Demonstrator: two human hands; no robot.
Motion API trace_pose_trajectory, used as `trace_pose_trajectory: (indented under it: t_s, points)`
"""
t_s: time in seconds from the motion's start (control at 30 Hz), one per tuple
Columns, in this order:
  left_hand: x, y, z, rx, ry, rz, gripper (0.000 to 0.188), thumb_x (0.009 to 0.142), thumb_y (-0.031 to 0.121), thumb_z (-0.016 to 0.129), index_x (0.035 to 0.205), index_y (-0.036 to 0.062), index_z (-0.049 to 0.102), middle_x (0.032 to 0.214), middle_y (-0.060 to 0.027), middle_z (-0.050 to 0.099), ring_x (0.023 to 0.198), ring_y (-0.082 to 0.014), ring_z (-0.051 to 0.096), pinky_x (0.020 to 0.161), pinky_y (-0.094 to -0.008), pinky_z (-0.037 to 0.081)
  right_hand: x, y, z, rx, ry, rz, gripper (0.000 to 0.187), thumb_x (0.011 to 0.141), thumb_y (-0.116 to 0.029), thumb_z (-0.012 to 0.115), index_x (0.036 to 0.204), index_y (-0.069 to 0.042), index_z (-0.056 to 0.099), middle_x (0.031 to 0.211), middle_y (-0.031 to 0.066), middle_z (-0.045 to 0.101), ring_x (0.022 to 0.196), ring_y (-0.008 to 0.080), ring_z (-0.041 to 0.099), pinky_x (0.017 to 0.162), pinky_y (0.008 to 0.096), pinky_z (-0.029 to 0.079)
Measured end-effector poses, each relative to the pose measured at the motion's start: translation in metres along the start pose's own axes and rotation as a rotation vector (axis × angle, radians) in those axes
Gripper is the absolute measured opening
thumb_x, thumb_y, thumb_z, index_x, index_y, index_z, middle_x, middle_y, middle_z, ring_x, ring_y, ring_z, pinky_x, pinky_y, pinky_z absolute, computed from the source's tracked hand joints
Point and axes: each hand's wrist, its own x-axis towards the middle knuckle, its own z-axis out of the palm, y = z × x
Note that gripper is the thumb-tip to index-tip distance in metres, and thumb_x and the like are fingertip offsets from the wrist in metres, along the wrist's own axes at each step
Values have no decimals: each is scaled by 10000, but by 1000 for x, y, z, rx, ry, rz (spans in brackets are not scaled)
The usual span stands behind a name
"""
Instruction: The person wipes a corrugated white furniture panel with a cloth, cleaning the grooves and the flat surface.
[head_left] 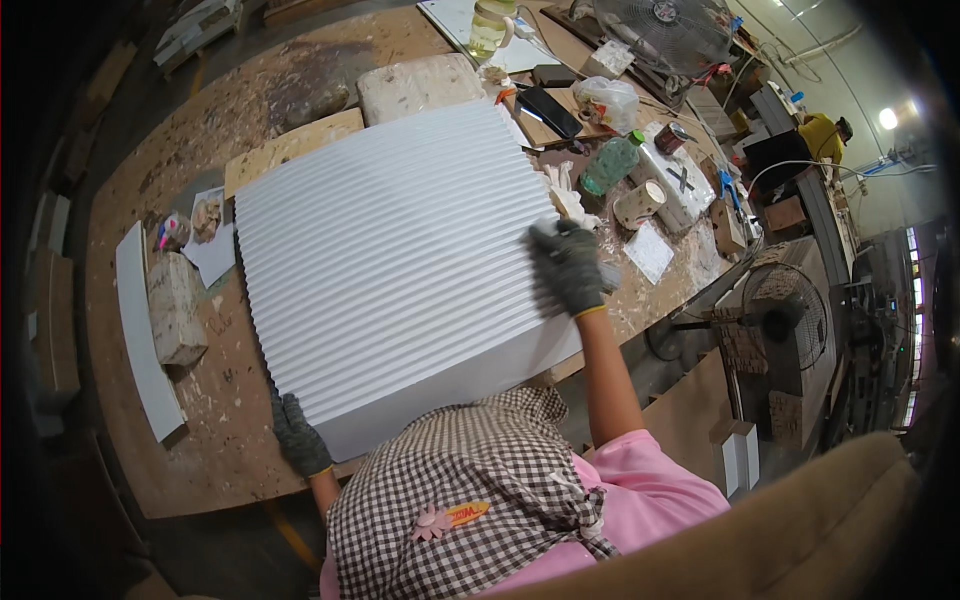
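Observation:
A large white ribbed panel point(395, 255) lies across the workbench in front of me, with a smooth, thick near side. My left hand point(298, 435), in a dark grey glove, grips its near left corner, fingers pressed along the side edge. Over the panel's right edge is my right hand point(568, 268), in a matching glove with a yellow cuff. Its fingers are blurred by motion, so I cannot see how tightly they close or whether something small is under them. Crumpled white paper point(568, 196) lies just beyond that hand.
The stained brown workbench point(235, 430) carries wrapped blocks point(420, 88) behind the panel and a white strip point(146, 335) at left. At right are a green bottle point(610, 165), a paper cup roll point(640, 203), a phone point(549, 112) and a fan point(660, 30). Another fan point(785, 318) stands beyond.

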Motion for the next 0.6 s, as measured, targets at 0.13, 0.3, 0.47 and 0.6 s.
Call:
trace_pose_trajectory:
  t_s: [0.13, 0.3, 0.47, 0.6]
  points:
    - [20, 33, -9, -285, -29, -302, 436, 1050, 247, 541, 1379, -39, 561, 1411, -216, 588, 1263, -338, 560, 1074, -397, 424, 15, 7, -39, -24, 138, 397, 279, 817, -203, 776, 1086, -131, 778, 973, 187, 703, 850, 358, 664, 780, 421, 519]
    - [36, 59, -23, -452, -32, -538, 465, 1052, 283, 541, 1379, -46, 562, 1386, -217, 610, 1238, -328, 581, 1061, -388, 432, -9, -32, 12, -311, 82, -218, 367, 835, -190, 782, 1194, -259, 750, 1122, 207, 660, 1063, 373, 605, 927, 433, 500]
    - [15, 27, -9, -352, -3, -367, 463, 1052, 275, 535, 1381, -50, 557, 1384, -221, 611, 1238, -325, 587, 1061, -382, 434, -8, -40, -6, -182, 66, -99, 182, 886, -184, 740, 1050, -105, 757, 854, 136, 696, 767, 250, 662, 739, 357, 535]
    - [28, 47, -15, -444, -16, -449, 460, 1052, 262, 529, 1391, -49, 550, 1392, -224, 605, 1257, -323, 581, 1065, -376, 435, 7, -9, -25, -270, 252, 113, 208, 853, -186, 767, 1049, -116, 773, 870, 144, 670, 779, 282, 648, 713, 402, 512]
